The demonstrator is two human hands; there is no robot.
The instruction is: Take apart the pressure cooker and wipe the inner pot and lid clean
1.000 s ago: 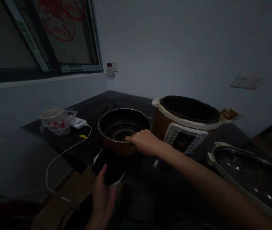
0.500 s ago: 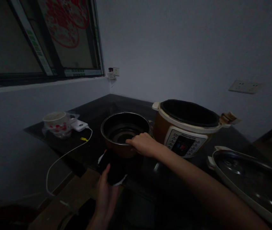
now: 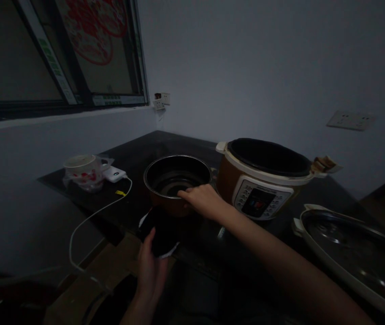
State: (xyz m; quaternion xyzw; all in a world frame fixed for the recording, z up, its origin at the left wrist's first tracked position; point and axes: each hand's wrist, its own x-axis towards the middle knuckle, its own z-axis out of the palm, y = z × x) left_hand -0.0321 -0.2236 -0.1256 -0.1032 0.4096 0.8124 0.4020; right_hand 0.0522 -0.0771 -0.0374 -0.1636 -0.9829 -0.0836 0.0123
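On dark counter point(image 3: 165, 143) — pot point(image 3: 177, 177) just beyond right grip point(image 3: 199, 198), near rim point(image 3: 160, 195) pinched.

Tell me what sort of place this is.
Probably a home kitchen or cooking corner: an electric cooker with a button panel stands on a dark worktop, beside a metal-rimmed pot, and a glass lid shows at the right.

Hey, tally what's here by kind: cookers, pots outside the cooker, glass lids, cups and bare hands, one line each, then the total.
Cooker: 1
Pot: 1
Glass lid: 1
Cup: 1
Hands: 2 (left hand, right hand)
Total: 6
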